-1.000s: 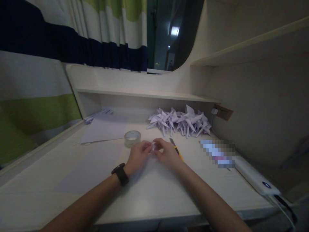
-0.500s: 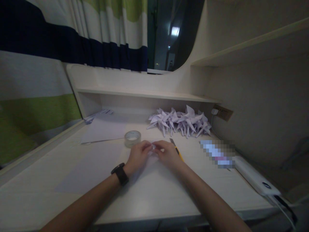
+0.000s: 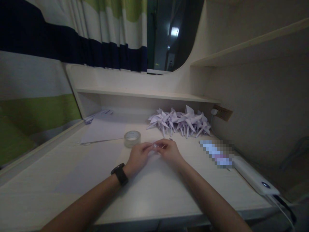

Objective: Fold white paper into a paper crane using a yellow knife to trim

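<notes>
My left hand (image 3: pixel 138 158), with a black watch on its wrist, and my right hand (image 3: pixel 170 151) meet over the middle of the desk. Their fingertips are pinched together on a small piece of white paper (image 3: pixel 154 146), mostly covered by the fingers. Its exact shape is too small to make out. A roll of clear tape (image 3: pixel 132 139) lies just beyond my left hand. Behind my right hand only the tip of a cutter knife (image 3: pixel 170 139) shows. White paper sheets (image 3: pixel 89 167) lie flat to the left of my left hand.
Several white paper pinwheels (image 3: pixel 181 120) are heaped at the back under the shelf (image 3: pixel 145 93). A paper stack (image 3: pixel 106 127) lies back left. On the right are a blurred-out phone-like object (image 3: pixel 216 154) and a white power strip (image 3: pixel 256 175) with cables.
My right hand has shifted slightly and now covers the yellow handle of the cutter knife. The pinched fingertips have moved a little to the right with the small paper piece.
</notes>
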`<state>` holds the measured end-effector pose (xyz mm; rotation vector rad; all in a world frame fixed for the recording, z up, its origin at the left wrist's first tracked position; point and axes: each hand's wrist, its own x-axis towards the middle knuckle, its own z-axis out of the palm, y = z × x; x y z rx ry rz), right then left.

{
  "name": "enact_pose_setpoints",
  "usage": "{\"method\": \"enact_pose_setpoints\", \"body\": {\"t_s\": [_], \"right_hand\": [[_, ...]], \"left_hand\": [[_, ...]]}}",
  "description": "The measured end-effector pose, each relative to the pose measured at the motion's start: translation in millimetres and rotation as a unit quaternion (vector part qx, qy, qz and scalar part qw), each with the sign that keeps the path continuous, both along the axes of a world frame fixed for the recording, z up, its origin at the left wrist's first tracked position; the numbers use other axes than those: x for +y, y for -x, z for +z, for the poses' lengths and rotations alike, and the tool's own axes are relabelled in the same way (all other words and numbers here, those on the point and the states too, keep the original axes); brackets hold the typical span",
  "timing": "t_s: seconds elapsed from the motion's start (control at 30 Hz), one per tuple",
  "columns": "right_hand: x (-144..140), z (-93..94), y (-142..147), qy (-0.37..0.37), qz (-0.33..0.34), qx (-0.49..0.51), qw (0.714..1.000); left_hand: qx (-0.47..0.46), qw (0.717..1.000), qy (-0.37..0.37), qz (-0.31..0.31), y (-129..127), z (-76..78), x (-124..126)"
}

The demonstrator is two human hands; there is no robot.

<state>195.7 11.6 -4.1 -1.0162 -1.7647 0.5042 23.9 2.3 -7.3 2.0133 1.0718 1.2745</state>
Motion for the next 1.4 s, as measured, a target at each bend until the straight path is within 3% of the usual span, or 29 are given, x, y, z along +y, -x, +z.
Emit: {"method": "enact_pose_setpoints", "body": {"t_s": [0.17, 0.27, 0.47, 0.63, 0.77, 0.97, 1.1, 1.23, 1.4], "right_hand": [[-1, 3.3, 0, 0.003, 0.006, 0.014, 1.0], [1, 3.6, -1, 0.041, 0.006, 0.033, 0.999], [4, 4.9, -7, 0.149, 0.058, 0.086, 0.983], [-1, 11.3, -12, 0.213, 0.159, 0.06, 0.962], [-6, 19.4, -15, 0.258, 0.211, 0.022, 0.942], [-9, 25.3, -22, 0.334, 0.29, -0.023, 0.896], [-7, 23.7, -25, 0.34, 0.293, -0.024, 0.893], [-3, 23.2, -27, 0.32, 0.283, -0.025, 0.904], [-3, 26.4, -29, 0.308, 0.256, -0.007, 0.916]], "left_hand": [[-0.012, 1.0, 0.018, -0.011, -2, 1.9, -1], [-0.014, 1.0, 0.025, -0.005, -2, 2.6, 1], [0.016, 0.997, 0.005, 0.079, 7, 7.3, 10], [0.152, 0.981, -0.026, 0.115, 20, -2.4, 26], [0.267, 0.954, -0.077, 0.11, 25, -10.4, 28], [0.37, 0.92, -0.108, 0.075, 20, -2.3, 14], [0.412, 0.905, -0.073, 0.08, 16, 0.7, 7], [0.417, 0.897, -0.076, 0.128, 15, 0.6, 4], [0.356, 0.927, -0.018, 0.119, 21, -3.6, 14]]}}
